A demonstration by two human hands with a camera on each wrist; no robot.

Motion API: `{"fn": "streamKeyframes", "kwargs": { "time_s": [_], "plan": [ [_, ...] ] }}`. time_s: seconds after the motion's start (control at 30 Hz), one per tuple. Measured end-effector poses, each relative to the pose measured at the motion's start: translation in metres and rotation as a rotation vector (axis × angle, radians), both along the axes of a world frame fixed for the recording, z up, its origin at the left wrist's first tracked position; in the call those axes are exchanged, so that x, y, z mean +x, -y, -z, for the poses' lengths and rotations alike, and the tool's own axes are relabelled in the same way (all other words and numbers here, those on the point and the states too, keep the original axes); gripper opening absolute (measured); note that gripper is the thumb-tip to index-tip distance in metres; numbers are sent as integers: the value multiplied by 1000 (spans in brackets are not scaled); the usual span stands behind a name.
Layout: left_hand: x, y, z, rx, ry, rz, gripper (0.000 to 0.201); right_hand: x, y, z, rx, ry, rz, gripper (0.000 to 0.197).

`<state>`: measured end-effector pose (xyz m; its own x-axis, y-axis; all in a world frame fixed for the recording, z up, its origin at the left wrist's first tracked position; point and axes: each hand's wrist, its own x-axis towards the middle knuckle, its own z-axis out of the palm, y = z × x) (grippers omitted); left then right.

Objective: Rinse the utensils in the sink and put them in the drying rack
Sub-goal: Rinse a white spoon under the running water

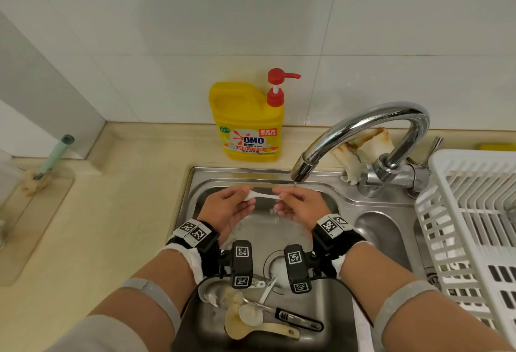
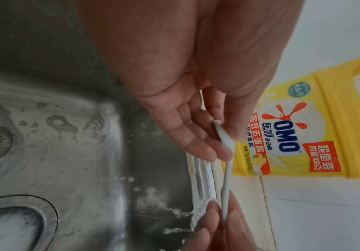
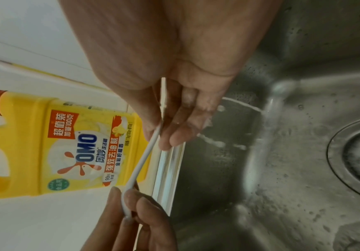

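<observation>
A small white plastic spoon point(image 1: 261, 196) is held level over the steel sink point(image 1: 195, 184), just below the faucet spout point(image 1: 300, 173). My left hand point(image 1: 227, 206) pinches its bowl end point(image 2: 223, 134) between thumb and fingertips. My right hand point(image 1: 297, 206) pinches the handle end point(image 3: 151, 141). A thin stream of water runs from the spout onto my right hand. Several dirty utensils point(image 1: 262, 312), among them a metal ladle, a wooden spoon and a white spoon, lie in a steel pan point(image 1: 329, 307) at the sink's near edge. The white drying rack point(image 1: 474, 212) stands to the right.
A yellow OMO detergent bottle point(image 1: 248, 125) with a red pump stands behind the sink by the tiled wall. A stained cloth point(image 1: 363, 145) lies behind the faucet. A green-handled brush point(image 1: 54, 156) rests on the left counter. The sink drain point(image 1: 275, 265) is foamy.
</observation>
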<state>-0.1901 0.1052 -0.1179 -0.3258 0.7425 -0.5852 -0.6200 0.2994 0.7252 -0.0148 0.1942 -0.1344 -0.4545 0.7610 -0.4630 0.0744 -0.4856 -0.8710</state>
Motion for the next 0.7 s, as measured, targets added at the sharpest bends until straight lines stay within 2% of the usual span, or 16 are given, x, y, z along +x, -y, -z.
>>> {"fn": "streamKeyframes", "kwargs": {
  "time_s": [0.27, 0.47, 0.7],
  "plan": [
    [11, -9, 3, 32, 9, 37, 22, 13, -2, -13, -22, -33, -28, 11],
    [21, -13, 7, -9, -172, 133, 23, 21, -4, -17, -33, 11, 25, 30],
    [26, -22, 2, -32, -193, 132, 21, 18, -3, -15, -91, -116, 166, 17]
  ]
}}
